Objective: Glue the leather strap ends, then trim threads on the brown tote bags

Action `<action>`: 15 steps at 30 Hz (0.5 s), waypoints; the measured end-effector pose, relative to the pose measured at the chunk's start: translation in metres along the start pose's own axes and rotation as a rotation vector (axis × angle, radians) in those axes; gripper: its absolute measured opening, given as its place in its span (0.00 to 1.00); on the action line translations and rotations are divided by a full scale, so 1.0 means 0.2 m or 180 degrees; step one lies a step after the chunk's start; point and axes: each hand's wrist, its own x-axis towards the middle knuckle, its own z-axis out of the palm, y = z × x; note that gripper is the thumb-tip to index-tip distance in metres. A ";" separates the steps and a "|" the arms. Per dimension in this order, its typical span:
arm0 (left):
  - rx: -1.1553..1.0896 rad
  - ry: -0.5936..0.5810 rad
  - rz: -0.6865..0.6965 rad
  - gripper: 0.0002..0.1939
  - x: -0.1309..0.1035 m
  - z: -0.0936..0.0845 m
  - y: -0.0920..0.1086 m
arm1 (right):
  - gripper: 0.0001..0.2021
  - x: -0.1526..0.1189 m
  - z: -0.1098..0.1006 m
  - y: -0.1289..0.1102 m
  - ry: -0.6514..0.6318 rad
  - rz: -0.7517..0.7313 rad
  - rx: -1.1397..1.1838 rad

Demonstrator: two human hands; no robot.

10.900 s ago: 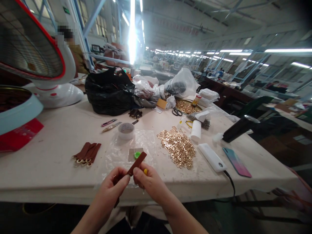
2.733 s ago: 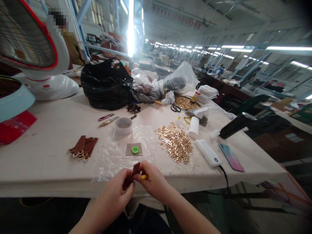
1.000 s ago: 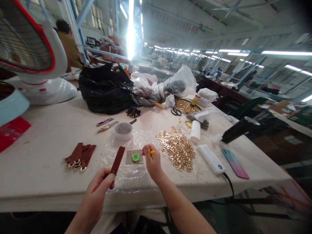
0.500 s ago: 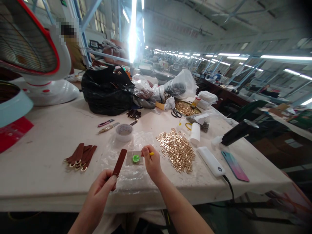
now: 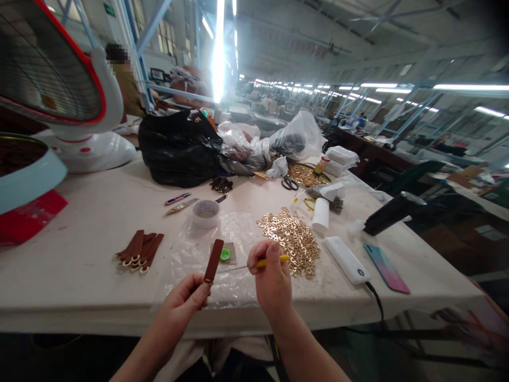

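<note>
Between the thumb and fingers of my left hand (image 5: 189, 301), a short brown leather strap (image 5: 213, 261) is pinched at its lower end and tilts upward. My right hand (image 5: 274, 276) is closed round a thin tool with a yellow handle (image 5: 272, 261); its slim metal shaft points left toward the strap. Just behind the strap, a small green cap (image 5: 225, 254) sits on a greyish square piece (image 5: 231, 245), partly covered by the strap. Beneath them lies a clear plastic sheet (image 5: 186, 260). To the right of my right hand spreads a pile of gold metal rings (image 5: 296, 239).
Brown straps with gold rings (image 5: 139, 249) lie in a bunch at left. Behind the sheet are a tape roll (image 5: 205, 214) and a cutter (image 5: 181, 207). A power bank (image 5: 345, 260) and a phone (image 5: 385, 268) lie at right. A fan (image 5: 91, 148) and black bag (image 5: 178, 154) stand at the back.
My right hand has moved right and nearer, bringing the yellow-handled tool away from the green cap. My left hand with the strap has shifted right. The view has turned slightly.
</note>
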 end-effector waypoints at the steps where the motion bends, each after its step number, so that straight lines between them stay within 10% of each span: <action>1: -0.0009 -0.0074 -0.0013 0.14 0.00 0.00 0.00 | 0.21 -0.01 0.01 -0.01 -0.0009 0.0033 0.0061; 15: -0.0442 -0.0216 -0.0125 0.14 -0.01 0.01 0.02 | 0.20 -0.05 0.01 0.01 0.0096 0.0254 0.0382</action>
